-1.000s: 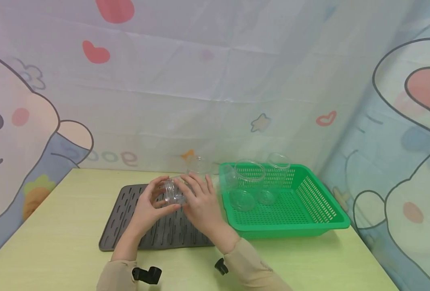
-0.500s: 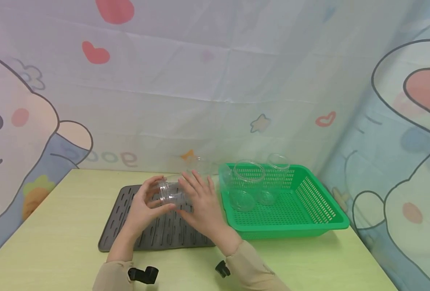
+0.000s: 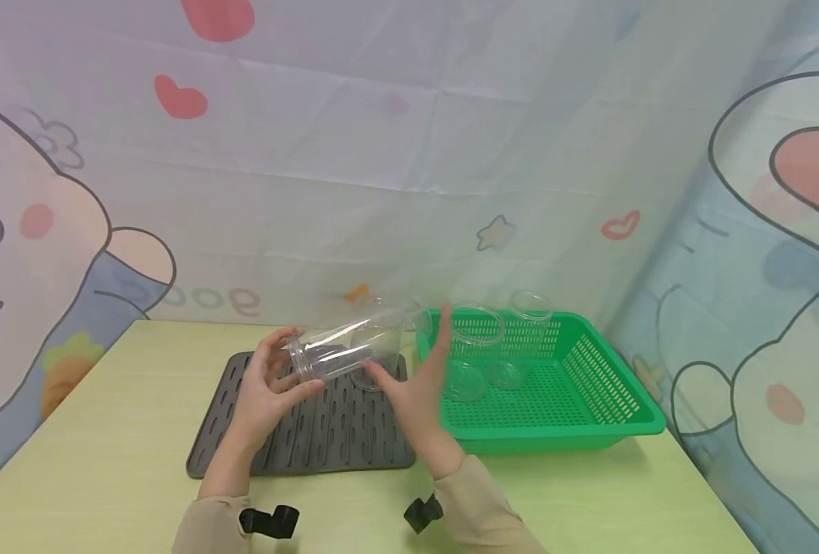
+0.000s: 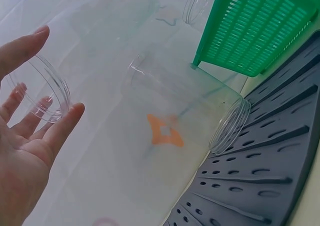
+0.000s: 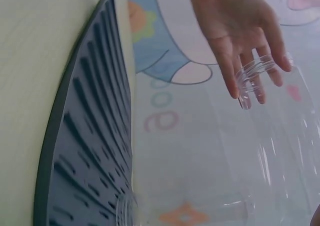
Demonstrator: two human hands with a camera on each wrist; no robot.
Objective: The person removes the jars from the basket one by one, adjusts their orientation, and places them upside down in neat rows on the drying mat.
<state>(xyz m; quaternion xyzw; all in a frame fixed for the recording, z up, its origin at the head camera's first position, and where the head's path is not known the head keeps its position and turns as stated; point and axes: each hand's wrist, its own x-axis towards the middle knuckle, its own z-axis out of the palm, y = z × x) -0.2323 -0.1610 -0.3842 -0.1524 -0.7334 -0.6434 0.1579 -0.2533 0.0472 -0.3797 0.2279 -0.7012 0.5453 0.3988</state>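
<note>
A clear, cylindrical jar (image 3: 343,346) is held slanted above the drying mat, its threaded mouth at lower left and its base toward upper right. My left hand (image 3: 260,385) grips it round the threaded neck, thumb in front and fingers behind. The ridged neck also shows in the right wrist view, within the left fingers. Beside the jar's lower side is my right hand (image 3: 419,392), thumb and forefinger spread wide, the thumb tip at the jar wall; whether it touches cannot be told. A second clear jar (image 4: 230,128) stands mouth down on the grey mat (image 3: 312,442).
To the right stands a green plastic basket (image 3: 547,442) with slotted walls. Inside its left half are clear jars, among them a wide one (image 3: 474,338) and a narrower one (image 3: 530,315). A printed cloth (image 3: 381,192) hangs behind the pale yellow table (image 3: 104,415).
The jar has swung from pointing away to lying sideways and slanted, its mouth shifting left with my left hand. My right hand has moved right and spread its fingers, uncovering the jar's body.
</note>
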